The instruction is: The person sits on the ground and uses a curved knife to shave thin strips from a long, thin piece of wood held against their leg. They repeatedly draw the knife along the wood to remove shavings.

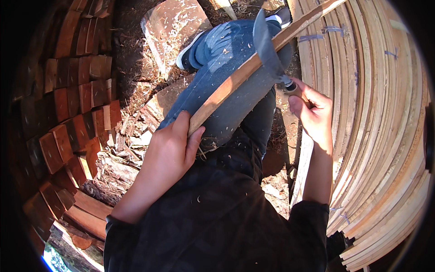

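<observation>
While two bare hands are at work over the lap, they share one strip of wood and one knife. The left hand [168, 147], fingers closed and thumb along the near side, grips the lower end of the wooden strip [240, 76], which slants up across the legs and passes out at the upper right rim. The right hand [312, 111] is wrapped around the single handle of the knife [268, 47], whose one broad, curved, grey blade crosses in front of the strip; whether its edge touches the wood cannot be told. Beneath lie two legs in blue jeans [226, 50], flecked with shavings, and two shoes [284, 17] show beyond them. One dark shirt [217, 217] fills the lower middle. To the left rises one stack of reddish wood blocks [74, 99], too many to count; to the right, one large pile of long pale strips [376, 136], likewise uncounted, bears at least three violet ties [334, 29]. One broad flat piece of wood [176, 22] lies at the top, among scattered chips on the ground.
</observation>
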Tool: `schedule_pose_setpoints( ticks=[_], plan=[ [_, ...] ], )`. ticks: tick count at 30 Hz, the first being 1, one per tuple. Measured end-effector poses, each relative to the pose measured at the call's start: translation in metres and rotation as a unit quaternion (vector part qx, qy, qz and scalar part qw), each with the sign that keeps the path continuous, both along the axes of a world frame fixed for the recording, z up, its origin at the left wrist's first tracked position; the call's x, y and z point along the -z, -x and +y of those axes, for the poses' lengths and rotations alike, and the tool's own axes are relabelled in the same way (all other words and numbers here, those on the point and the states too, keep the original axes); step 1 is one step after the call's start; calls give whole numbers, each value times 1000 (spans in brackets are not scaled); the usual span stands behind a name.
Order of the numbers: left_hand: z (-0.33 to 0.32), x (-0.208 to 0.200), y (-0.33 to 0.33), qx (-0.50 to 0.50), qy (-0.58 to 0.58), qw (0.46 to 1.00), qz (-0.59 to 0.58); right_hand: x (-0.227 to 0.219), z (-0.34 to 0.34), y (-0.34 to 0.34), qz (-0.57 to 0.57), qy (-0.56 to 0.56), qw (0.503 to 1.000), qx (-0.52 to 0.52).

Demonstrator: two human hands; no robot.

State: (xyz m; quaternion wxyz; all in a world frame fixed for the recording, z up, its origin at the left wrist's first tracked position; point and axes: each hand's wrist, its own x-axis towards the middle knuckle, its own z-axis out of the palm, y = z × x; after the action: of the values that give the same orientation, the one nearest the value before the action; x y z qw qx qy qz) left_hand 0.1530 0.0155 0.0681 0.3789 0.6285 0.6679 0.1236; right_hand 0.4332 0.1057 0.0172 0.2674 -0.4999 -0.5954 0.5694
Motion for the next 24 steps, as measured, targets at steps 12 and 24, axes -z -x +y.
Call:
schedule_pose_setpoints(
  ticks=[12,24],
  plan=[
    [0,2,7,6,-2,1000,4,-5,-10,-23,-10,-2,999,43],
    [6,0,16,6,-4,1000,-5,9,0,0,100,60,984,135]
  ],
)
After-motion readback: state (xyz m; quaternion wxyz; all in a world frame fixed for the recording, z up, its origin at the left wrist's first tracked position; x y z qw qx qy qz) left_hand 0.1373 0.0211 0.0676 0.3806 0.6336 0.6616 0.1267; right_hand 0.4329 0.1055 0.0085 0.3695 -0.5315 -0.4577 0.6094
